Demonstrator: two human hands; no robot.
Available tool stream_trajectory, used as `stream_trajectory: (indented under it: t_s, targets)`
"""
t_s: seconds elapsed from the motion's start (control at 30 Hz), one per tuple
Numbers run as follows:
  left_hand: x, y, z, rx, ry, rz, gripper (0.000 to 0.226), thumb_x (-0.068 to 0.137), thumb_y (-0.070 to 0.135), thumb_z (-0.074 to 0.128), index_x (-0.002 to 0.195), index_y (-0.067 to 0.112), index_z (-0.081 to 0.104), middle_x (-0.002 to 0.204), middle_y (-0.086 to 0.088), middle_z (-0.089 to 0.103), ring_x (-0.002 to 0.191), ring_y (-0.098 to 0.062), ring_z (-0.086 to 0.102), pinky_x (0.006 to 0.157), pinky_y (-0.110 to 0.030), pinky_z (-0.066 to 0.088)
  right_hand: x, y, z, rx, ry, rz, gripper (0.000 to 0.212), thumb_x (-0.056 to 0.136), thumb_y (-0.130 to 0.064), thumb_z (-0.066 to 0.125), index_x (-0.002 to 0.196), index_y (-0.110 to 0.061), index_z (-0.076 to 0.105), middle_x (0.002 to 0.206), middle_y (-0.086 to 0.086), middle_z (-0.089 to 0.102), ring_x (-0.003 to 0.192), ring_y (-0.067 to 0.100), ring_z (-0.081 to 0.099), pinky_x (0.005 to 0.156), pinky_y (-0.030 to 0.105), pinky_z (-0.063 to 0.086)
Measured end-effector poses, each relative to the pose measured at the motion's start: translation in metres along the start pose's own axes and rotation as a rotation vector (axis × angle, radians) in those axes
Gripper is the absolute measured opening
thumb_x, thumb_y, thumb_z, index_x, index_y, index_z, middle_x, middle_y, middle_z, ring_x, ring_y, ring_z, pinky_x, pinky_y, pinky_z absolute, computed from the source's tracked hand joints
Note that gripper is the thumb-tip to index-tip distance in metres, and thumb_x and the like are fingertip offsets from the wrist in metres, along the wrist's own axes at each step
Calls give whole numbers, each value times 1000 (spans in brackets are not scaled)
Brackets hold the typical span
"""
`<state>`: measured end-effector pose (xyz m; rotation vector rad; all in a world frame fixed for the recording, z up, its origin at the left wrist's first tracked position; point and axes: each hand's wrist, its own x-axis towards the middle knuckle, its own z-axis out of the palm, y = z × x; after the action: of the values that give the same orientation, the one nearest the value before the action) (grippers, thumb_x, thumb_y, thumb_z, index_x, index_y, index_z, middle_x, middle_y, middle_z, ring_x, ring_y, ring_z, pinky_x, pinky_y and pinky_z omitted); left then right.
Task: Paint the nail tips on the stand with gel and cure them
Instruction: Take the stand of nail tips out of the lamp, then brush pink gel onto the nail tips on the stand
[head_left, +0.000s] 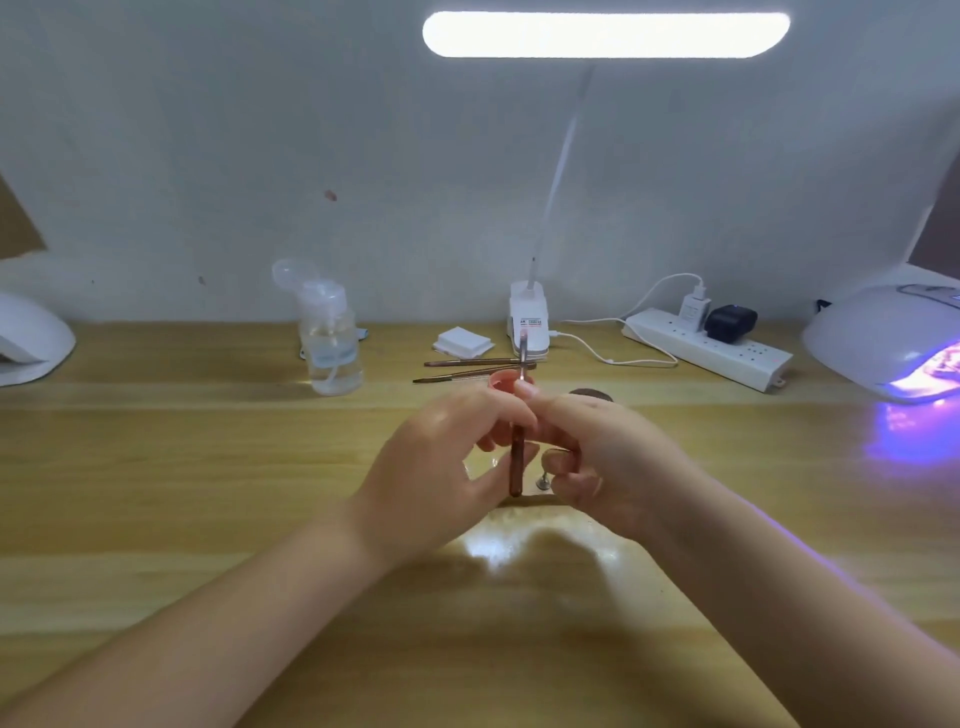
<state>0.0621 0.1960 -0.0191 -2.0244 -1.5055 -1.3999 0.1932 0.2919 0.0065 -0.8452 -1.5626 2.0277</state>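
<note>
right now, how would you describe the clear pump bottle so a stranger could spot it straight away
Start at the wooden table and look along its back edge by the wall, left of the white lamp base. The clear pump bottle stands there upright. It is the only see-through container there, part full of clear liquid, with its flip cap open.

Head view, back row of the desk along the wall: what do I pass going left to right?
White lamp at the left edge → clear pump bottle → white pad stack → desk lamp base → power strip → lit curing lamp.
</note>
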Motion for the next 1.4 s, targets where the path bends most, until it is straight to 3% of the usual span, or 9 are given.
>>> stream_trajectory:
  t_s: [0.13, 0.27, 0.33, 0.43, 0.57, 0.8, 1.07, 1.2, 1.4]
  targets:
    - [-2, 3, -1, 144, 35, 7, 7, 87, 11, 53, 95, 11, 54, 78, 3, 56, 68, -14, 50, 65, -22, 43, -2, -11, -3, -206, 38, -25, 36, 86, -49, 63, 86, -15, 75, 83, 2, 73, 46, 9, 42, 37, 17, 28]
    - [-3, -6, -4, 157, 103, -81, 7, 91, 15, 45, 96, 13, 50, 80, 14, 42, 68, -5, 40, 67, -14, 32, -4, -30, -30, -874, 33, -175, 48, 73, -69, 59, 82, -24, 74, 74, -6, 70, 53, 4, 53, 49, 19, 37]
    - [-6, -12, -4, 136, 117, -130, 16, 93, 17, 43, 101, 8, 54, 79, 19, 41, 67, -1, 42, 66, -13, 32, -3, -34, -48, -1221, 8, -146, 48, 64, -72, 67, 89, -32, 71, 82, -11, 66, 63, -4, 55, 59, 18, 40]
    - [-9, -20, -3, 119, 121, -163, 18, 97, 11, 44, 110, 9, 56, 81, 19, 43, 66, 2, 47, 66, -9, 33, -1, -33, -64, -1407, -95, 62, 71, 51, -71, 78, 112, -42, 57, 102, -21, 56, 86, -4, 56, 66, 16, 41]
    - [-12, -27, -3, 88, 165, -199, 20, 97, 21, 41, 111, 21, 56, 87, 5, 55, 70, -8, 50, 67, -11, 38, 8, -21, -71, -1414, -124, 20, 76, 42, -66, 84, 109, -45, 55, 103, -23, 53, 91, -3, 53, 74, 19, 43]
    - [-14, -37, -3, -32, 230, -354, 14, 95, 18, 45, 105, 21, 55, 80, 6, 55, 75, -14, 56, 68, -24, 43, 19, 3, -71, -1263, -59, -339, 22, 62, -51, 83, 68, -41, 64, 80, -14, 62, 73, -1, 56, 61, 13, 42]
    - [-12, -44, -8, -76, 344, -467, 16, 92, 21, 48, 91, 18, 63, 77, 2, 58, 72, -13, 52, 68, -28, 42, 17, 7, -78, -1110, 108, -616, 17, 62, -23, 89, 71, -23, 74, 74, -3, 63, 66, 0, 50, 60, 9, 36]
    - [-14, -45, -6, -73, 346, -443, 24, 98, 28, 42, 98, 20, 65, 76, 20, 57, 75, -3, 53, 70, -14, 39, 15, 9, -77, -1088, 154, -656, 18, 62, -22, 89, 71, -25, 74, 76, -5, 65, 68, 5, 52, 62, 16, 38]
    - [-15, -45, -4, -168, 352, -450, 24, 99, 28, 40, 113, 31, 60, 89, 11, 64, 88, -1, 62, 82, -19, 48, 18, 14, -68, -1048, 100, -634, 21, 65, -24, 88, 81, -16, 78, 78, -1, 66, 67, -3, 52, 60, 8, 37]
